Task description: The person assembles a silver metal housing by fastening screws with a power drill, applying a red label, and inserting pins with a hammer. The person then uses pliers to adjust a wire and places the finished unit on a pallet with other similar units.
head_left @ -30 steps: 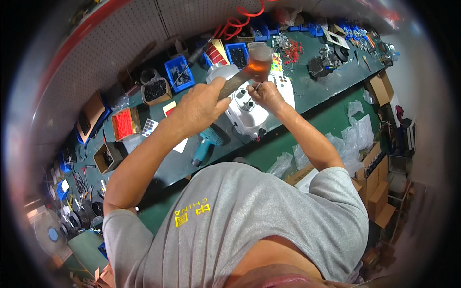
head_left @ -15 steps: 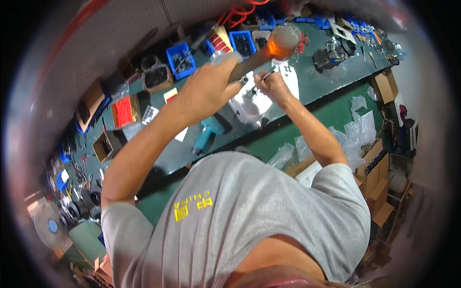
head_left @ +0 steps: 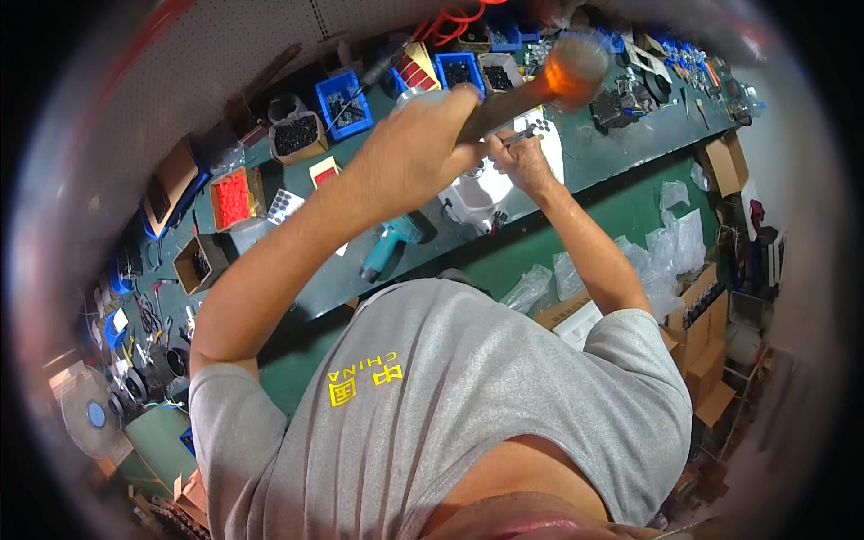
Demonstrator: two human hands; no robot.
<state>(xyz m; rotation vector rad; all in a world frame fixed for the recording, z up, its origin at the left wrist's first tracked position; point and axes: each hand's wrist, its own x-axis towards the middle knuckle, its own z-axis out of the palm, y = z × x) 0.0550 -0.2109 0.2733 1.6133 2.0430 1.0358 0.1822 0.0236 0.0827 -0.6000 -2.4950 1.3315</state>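
Note:
My left hand (head_left: 416,151) is closed round the handle of a mallet (head_left: 576,72), raised over the workbench. Its head, orange and pale, is smeared by motion. Lower and to the right, my right hand (head_left: 526,166) pinches a slim dark metal tool (head_left: 518,137), whose exact kind I cannot make out. That hand rests at a white machine housing (head_left: 472,203), partly covered by the left hand and mallet. A teal power tool (head_left: 391,245) lies on the bench left of the housing.
Blue bins (head_left: 344,104) of small dark parts line the back of the green workbench (head_left: 621,155). A box of red parts (head_left: 234,200) stands at the left, a dark motor-like assembly (head_left: 621,108) at the far right. Cardboard boxes (head_left: 697,333) and clear plastic bags (head_left: 666,247) sit beyond the front edge.
The mallet and my left hand have shifted to the right and slightly up. My right hand stays at the white housing, with more of the slim tool showing.

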